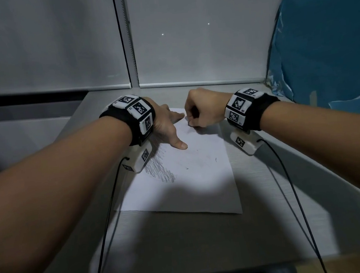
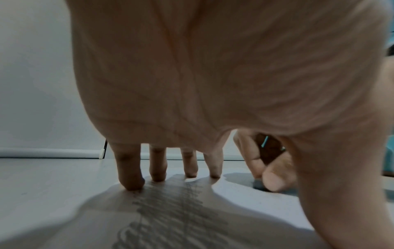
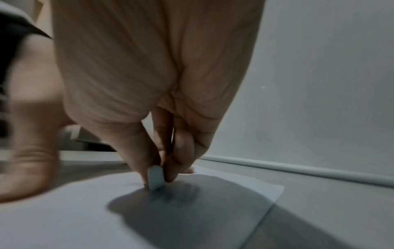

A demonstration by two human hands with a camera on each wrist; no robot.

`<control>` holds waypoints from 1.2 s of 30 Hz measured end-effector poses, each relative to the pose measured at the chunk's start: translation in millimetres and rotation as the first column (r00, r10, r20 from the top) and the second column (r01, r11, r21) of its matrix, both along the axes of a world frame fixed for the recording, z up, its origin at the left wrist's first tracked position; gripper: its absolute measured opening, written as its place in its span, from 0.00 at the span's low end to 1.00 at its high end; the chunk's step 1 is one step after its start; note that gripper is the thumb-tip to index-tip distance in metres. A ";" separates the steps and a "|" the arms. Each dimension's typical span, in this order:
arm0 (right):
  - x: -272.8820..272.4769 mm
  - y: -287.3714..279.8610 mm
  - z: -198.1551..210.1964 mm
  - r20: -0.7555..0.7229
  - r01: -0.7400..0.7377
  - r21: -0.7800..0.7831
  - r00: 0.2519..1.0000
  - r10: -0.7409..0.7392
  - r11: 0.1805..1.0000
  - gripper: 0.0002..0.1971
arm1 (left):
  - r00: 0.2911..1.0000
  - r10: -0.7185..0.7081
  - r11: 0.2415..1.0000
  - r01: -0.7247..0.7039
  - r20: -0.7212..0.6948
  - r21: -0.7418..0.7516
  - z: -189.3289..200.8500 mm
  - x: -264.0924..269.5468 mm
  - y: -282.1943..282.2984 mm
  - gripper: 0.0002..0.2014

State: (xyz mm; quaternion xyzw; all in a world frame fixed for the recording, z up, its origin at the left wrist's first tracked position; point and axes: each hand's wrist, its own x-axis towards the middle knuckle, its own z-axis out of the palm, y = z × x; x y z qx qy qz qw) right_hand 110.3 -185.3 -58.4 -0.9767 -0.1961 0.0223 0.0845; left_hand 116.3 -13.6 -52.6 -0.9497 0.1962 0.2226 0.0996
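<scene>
A white sheet of paper [image 1: 192, 179] lies on the grey table [image 1: 186, 247], with grey pencil scribbles [image 1: 160, 171] on its left part. My left hand [image 1: 169, 124] presses flat on the paper's far left, fingers straight and spread, fingertips [image 2: 132, 183] down on the sheet [image 2: 245, 202]. My right hand [image 1: 203, 109] is curled at the paper's far edge and pinches a small pale eraser [image 3: 155, 176] between thumb and fingers. The eraser's lower end touches the paper [image 3: 64, 210] over faint smudged marks [image 3: 177, 193]. From the left wrist view the eraser [image 2: 259, 184] shows as a dark block under the thumb.
A pale roller blind [image 1: 186, 35] with a bead chain [image 1: 130, 41] hangs behind the table. Blue plastic sheeting [image 1: 324, 43] covers the right side. Black cables [image 1: 108, 221] run from both wrist units toward me across the table.
</scene>
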 end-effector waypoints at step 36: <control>2.7 -16.1 -2.1 0.062 -0.003 0.039 0.998 0.000 0.999 0.06 | 1.000 -0.027 0.998 0.026 -0.015 -0.063 7.9 1.5 -1.2 0.57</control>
